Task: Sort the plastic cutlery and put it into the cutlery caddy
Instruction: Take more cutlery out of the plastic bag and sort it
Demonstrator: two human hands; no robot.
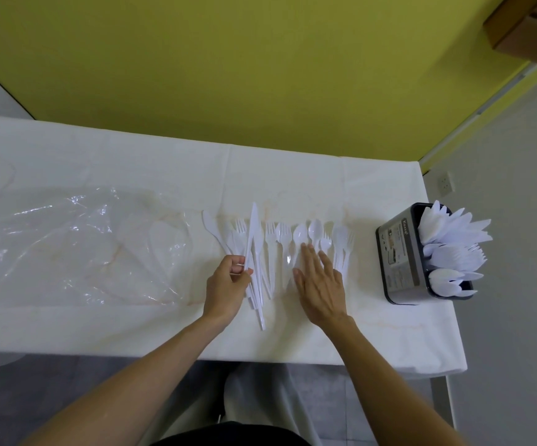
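Far left on the table [293, 175], a crumpled clear plastic bag [77, 246] lies flat on the white, marble-patterned cover, well apart from the action. Moving in, a lone knife [212, 227] rests angled at the left edge of the spread, just beside a bundle of forks and knives.

Here's the left hand [225, 286], fingers curled and pinched around the handle of a long white knife [251, 233], whose blade points away from the person towards the yellow wall [260, 59]. Under and beside that hand, several more handles fan out towards the near edge of the table.

On to the middle: a row of loose cutlery [293, 239] lies side by side, forks [270, 233] first, then spoons [307, 231], then more forks on the right end, heads all pointing away. The right hand [320, 284] sits flat over the handles of the spoons, palm down, fingers spread and gripping nothing.

Further right, near the table's right edge and well apart from the loose row, stands the dark cutlery caddy [399, 262] with a printed label on its side. It's already well stocked: white knife handles in the far compartment, forks in the middle one, spoons in the nearest. Beyond it, grey floor [511, 188] and a cardboard box [531, 24] up in the top right corner.
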